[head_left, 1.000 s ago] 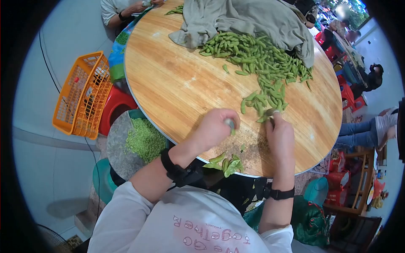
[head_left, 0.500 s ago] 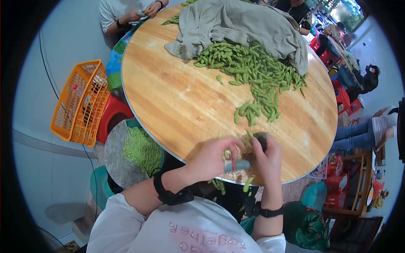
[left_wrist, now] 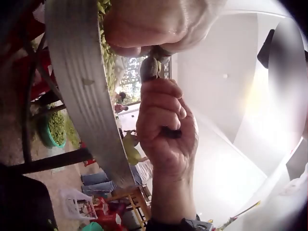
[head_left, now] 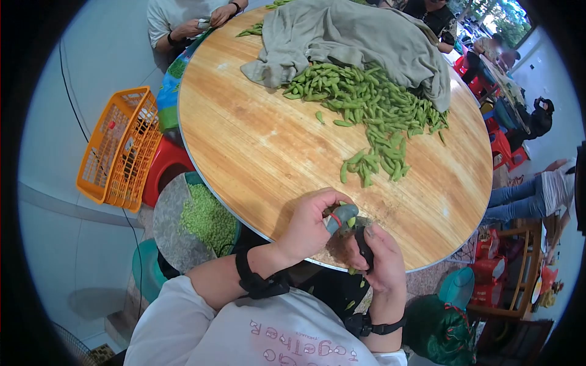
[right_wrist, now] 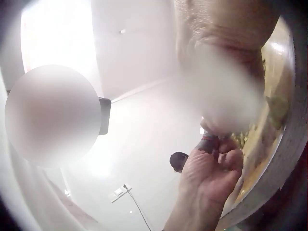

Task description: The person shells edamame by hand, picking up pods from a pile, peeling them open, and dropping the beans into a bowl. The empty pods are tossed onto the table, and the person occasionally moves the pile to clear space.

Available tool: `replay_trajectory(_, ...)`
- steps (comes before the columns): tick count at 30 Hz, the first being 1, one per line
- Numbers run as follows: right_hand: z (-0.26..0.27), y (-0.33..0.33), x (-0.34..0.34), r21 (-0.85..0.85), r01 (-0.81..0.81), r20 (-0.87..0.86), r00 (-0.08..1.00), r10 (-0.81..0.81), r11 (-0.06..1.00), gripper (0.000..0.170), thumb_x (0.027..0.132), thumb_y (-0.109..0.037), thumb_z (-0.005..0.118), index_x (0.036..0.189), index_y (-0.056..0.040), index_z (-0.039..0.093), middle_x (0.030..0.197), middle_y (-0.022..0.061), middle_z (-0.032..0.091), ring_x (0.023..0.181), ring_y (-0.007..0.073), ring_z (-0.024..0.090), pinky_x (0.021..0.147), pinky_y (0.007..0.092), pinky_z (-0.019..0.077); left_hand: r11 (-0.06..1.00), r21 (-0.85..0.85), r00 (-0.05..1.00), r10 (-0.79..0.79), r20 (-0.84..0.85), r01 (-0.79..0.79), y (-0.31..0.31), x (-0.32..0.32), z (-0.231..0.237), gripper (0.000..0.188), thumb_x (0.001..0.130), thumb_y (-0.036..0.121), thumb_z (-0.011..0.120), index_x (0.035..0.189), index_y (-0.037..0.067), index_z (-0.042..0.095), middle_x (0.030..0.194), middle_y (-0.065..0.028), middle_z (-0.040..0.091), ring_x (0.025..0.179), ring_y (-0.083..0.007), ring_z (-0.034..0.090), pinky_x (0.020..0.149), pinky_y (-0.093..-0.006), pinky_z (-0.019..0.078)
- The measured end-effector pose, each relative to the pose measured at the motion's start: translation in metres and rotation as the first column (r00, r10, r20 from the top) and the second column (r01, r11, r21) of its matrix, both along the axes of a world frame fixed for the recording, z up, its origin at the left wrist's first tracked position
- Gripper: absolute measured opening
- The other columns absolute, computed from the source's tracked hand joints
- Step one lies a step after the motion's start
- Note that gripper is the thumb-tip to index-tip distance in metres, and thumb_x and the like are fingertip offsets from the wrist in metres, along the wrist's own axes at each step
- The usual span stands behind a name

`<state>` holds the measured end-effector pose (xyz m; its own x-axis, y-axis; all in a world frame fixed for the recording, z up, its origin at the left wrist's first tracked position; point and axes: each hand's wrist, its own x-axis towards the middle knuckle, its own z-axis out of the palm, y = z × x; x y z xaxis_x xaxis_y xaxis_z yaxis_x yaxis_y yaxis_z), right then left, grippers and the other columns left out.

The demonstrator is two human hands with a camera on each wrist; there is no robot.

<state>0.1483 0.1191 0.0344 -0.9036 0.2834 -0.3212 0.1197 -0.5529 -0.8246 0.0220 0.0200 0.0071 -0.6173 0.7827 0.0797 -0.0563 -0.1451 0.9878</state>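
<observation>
My left hand [head_left: 308, 222] and right hand [head_left: 386, 259] are close together over the near edge of the round wooden table [head_left: 262, 165]. A grey cover [head_left: 344, 215] tied with a red band is on the left thumb. A green edamame pod [head_left: 351, 223] shows at that thumb, pinched between the hands. The right fingers are curled, with a dark cover [head_left: 364, 245] among them. In the left wrist view, the right fingertips meet the left hand around a bit of green pod [left_wrist: 159, 66]. Farther up the table lies a heap of edamame pods [head_left: 372, 104].
A grey-green cloth [head_left: 348, 30] covers part of the heap. Left of the table are shelled green beans [head_left: 207, 216], an orange crate [head_left: 116, 152] and a red stool [head_left: 168, 165]. Another person's hands [head_left: 213, 18] work at the far left edge.
The right hand left the pods up the table, brought one back and met the left hand at the near edge. The small pile of pods at that edge no longer shows.
</observation>
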Motion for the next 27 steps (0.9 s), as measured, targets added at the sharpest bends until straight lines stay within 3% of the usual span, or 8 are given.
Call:
replay_trajectory(4, -0.005, 0.0, 0.0, 0.028, 0.021, -0.01, 1.0, -0.021, 0.999, 0.019, 0.094, -0.019, 0.042, 0.088, -0.0025, 0.051, 0.059, 0.0001, 0.046, 0.048, 0.0053, 0.036, 0.044, 0.0187, 0.0286, 0.999, -0.046, 0.996, 0.0, -0.091, -0.004, -0.002, 0.001, 0.004, 0.009, 0.085, 0.009, 0.057, 0.091, 0.002, 0.059, 0.082, -0.0001, 0.055, 0.076, -0.0063, 0.052, 0.069, -0.0205, 0.043)
replay_trajectory(9, 0.003, -0.004, 0.0, -0.211, 0.02, 0.051, 0.999, -0.01, 0.977, 0.017, 0.094, -0.016, 0.042, 0.093, -0.0022, 0.052, 0.058, -0.0008, 0.045, 0.046, 0.0043, 0.035, 0.044, 0.0181, 0.029, 0.874, 0.213, 0.806, -0.486, 0.338, 0.437, -0.006, -0.014, -0.012, 0.013, 0.085, 0.013, 0.059, 0.092, 0.001, 0.059, 0.085, 0.0008, 0.054, 0.079, -0.0058, 0.051, 0.072, -0.0218, 0.0424)
replay_trajectory(12, -0.002, -0.007, -0.003, -0.131, 0.099, 0.048, 0.995, -0.093, 0.986, 0.017, 0.093, -0.016, 0.044, 0.094, -0.0023, 0.054, 0.058, -0.0018, 0.046, 0.046, 0.0046, 0.035, 0.043, 0.0179, 0.0293, 0.935, 0.195, 0.863, -0.349, 0.365, 0.296, -0.003, -0.004, -0.007, 0.016, 0.084, 0.01, 0.06, 0.097, 0.002, 0.057, 0.087, 0.0021, 0.054, 0.08, -0.0046, 0.051, 0.071, -0.0203, 0.0424)
replay_trajectory(14, -0.005, -0.008, -0.004, 0.459, 0.141, 0.046, 0.982, -0.182, 0.877, 0.015, 0.092, -0.015, 0.047, 0.091, -0.0026, 0.055, 0.059, -0.0022, 0.048, 0.045, 0.0045, 0.036, 0.041, 0.0175, 0.0278, 0.957, 0.114, 0.908, -0.29, 0.303, 0.268, 0.0, 0.0, -0.005, 0.017, 0.083, 0.006, 0.06, 0.099, 0.002, 0.056, 0.087, 0.0025, 0.054, 0.079, -0.0042, 0.051, 0.071, -0.0191, 0.0423)
replay_trajectory(17, -0.012, -0.006, -0.006, 0.487, 0.149, 0.09, 0.972, -0.219, 0.861, 0.015, 0.091, -0.015, 0.048, 0.089, -0.0023, 0.056, 0.061, -0.0022, 0.05, 0.047, 0.0032, 0.038, 0.041, 0.0166, 0.0281, 0.975, 0.076, 0.937, -0.22, 0.27, 0.207, 0.002, 0.003, 0.0, 0.022, 0.08, -0.001, 0.059, 0.101, 0.002, 0.055, 0.087, 0.003, 0.054, 0.078, -0.0037, 0.051, 0.069, -0.0175, 0.0423)
replay_trajectory(21, -0.002, 0.005, -0.006, 0.043, 0.173, 0.063, 0.982, -0.176, 0.984, 0.018, 0.091, -0.018, 0.049, 0.086, -0.0026, 0.056, 0.061, -0.002, 0.051, 0.048, 0.0026, 0.04, 0.043, 0.0166, 0.0297, 0.986, 0.094, 0.949, -0.162, 0.271, 0.141, -0.003, -0.002, 0.003, 0.022, 0.081, -0.003, 0.056, 0.103, 0.001, 0.056, 0.085, 0.002, 0.055, 0.072, -0.0039, 0.051, 0.061, -0.0172, 0.0416)
replay_trajectory(24, -0.004, 0.014, -0.019, 0.163, 0.045, 0.138, 0.988, -0.068, 0.986, 0.022, 0.091, -0.021, 0.049, 0.086, -0.0007, 0.056, 0.058, -0.0023, 0.05, 0.046, 0.0035, 0.041, 0.042, 0.0179, 0.0311, 0.997, 0.081, 0.849, -0.032, 0.527, -0.012, -0.006, -0.005, 0.008, 0.019, 0.083, -0.001, 0.052, 0.102, 0.001, 0.057, 0.083, 0.0004, 0.055, 0.067, -0.0055, 0.05, 0.053, -0.016, 0.0367)
replay_trajectory(27, -0.006, 0.03, -0.049, 0.768, -0.077, 0.2, 0.972, -0.124, 0.635, 0.024, 0.089, -0.022, 0.052, 0.085, 0.001, 0.053, 0.055, 0.0058, 0.054, 0.045, 0.0149, 0.051, 0.041, 0.028, 0.0385, 0.97, 0.229, 0.767, -0.082, 0.636, -0.087, -0.009, -0.014, -0.003, 0.018, 0.084, 0.0, 0.049, 0.099, 0.002, 0.058, 0.08, -0.0008, 0.055, 0.064, -0.0073, 0.048, 0.049, -0.0149, 0.031)
